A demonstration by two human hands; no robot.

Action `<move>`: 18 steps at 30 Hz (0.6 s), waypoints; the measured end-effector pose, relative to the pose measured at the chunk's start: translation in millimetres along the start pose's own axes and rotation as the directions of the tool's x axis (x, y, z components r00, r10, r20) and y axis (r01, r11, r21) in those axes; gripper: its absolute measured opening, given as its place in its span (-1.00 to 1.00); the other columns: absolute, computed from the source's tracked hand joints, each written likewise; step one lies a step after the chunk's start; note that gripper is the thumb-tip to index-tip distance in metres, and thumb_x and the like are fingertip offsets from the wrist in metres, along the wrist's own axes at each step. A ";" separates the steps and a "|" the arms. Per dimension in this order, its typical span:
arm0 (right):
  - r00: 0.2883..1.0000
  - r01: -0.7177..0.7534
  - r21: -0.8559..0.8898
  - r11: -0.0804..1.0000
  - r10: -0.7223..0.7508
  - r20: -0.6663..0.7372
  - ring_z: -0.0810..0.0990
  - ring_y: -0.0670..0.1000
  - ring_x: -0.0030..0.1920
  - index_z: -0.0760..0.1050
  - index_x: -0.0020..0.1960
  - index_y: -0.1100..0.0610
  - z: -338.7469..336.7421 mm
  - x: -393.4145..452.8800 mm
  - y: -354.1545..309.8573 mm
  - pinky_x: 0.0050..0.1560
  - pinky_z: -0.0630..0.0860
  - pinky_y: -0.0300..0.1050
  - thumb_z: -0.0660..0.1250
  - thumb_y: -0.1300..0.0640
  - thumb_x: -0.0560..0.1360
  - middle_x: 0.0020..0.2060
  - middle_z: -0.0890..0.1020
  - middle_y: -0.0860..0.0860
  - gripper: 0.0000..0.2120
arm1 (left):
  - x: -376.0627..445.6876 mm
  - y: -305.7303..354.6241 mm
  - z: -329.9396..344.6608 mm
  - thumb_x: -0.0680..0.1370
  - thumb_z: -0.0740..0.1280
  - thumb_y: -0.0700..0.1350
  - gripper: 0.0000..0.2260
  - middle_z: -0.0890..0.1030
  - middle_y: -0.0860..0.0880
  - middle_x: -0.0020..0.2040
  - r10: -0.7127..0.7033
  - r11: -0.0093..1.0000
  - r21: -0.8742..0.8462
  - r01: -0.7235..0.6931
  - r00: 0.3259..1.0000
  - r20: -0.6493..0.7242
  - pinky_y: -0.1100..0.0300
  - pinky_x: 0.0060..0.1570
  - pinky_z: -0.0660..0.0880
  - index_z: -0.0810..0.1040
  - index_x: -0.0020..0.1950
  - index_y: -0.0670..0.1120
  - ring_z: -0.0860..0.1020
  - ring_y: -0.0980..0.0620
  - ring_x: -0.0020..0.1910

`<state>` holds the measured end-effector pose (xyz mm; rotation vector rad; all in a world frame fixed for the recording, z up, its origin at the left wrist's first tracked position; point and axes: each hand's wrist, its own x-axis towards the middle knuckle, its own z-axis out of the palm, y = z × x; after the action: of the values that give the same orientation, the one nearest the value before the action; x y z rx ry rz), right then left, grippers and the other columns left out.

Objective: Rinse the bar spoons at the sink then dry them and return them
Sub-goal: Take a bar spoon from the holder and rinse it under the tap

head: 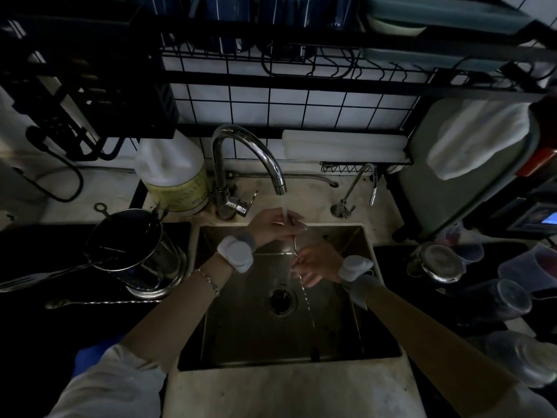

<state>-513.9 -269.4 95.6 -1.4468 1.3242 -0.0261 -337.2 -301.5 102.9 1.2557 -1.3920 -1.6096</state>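
Steel sink, faucet at its back edge running water. Bar spoon held over the basin near the back edge, upper end under the stream, twisted shaft running down toward the drain. Left hand fingers curled round the spoon's upper end; right hand pinching the shaft midway. Second bar spoon lying on the dark tabletop left of the sink's left edge, in front of a steel utensil holder.
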 end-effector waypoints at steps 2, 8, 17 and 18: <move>1.000 -0.005 0.005 1.000 0.005 0.005 0.69 0.25 -0.10 0.55 0.06 0.29 1.2 2.6 -2.4 -0.22 0.67 -0.12 0.35 0.23 0.52 0.04 0.65 0.29 -0.84 | -0.1 0.2 0.7 0.42 0.47 -0.20 -0.79 0.66 -0.16 0.04 0.015 1.000 -0.008 -0.015 1.000 0.002 -0.08 0.10 0.58 0.63 0.04 -0.07 0.63 -0.12 0.08; 1.000 -0.021 0.007 1.000 0.021 0.009 0.67 0.17 -0.19 0.51 0.15 0.34 -1.5 5.2 -9.4 -0.30 0.65 -0.21 0.36 0.22 0.52 0.07 0.63 0.32 -0.75 | -0.5 3.4 -2.6 0.53 0.35 -0.18 -0.77 0.65 -0.15 0.14 0.008 1.000 0.000 -0.008 1.000 0.021 -0.02 0.14 0.56 0.57 0.18 -0.09 0.63 -0.07 0.10; 1.000 -0.002 0.028 1.000 0.002 0.004 0.65 -0.02 -0.32 0.55 0.06 0.32 1.3 13.8 -14.2 -0.29 0.64 -0.23 0.33 0.14 0.55 -0.06 0.68 0.23 -0.77 | -3.2 8.5 -2.9 0.60 0.22 -0.10 -0.69 0.62 -0.29 0.14 -0.048 0.998 -0.036 0.047 0.999 -0.019 -0.12 0.20 0.51 0.54 0.19 -0.30 0.60 -0.22 0.12; 1.000 -0.002 0.012 1.000 0.002 0.001 0.66 0.03 -0.27 0.56 0.09 0.33 1.7 15.7 -14.9 -0.28 0.64 -0.23 0.31 0.12 0.56 0.00 0.67 0.26 -0.74 | -3.6 9.0 -3.2 0.61 0.21 -0.07 -0.68 0.62 -0.28 0.13 -0.046 0.998 -0.038 0.046 0.999 -0.006 -0.08 0.17 0.54 0.55 0.18 -0.28 0.61 -0.19 0.10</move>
<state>-496.9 -282.9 95.7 -1.4356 1.3226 -0.0322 -334.0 -301.3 112.6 1.2789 -1.3312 -1.6533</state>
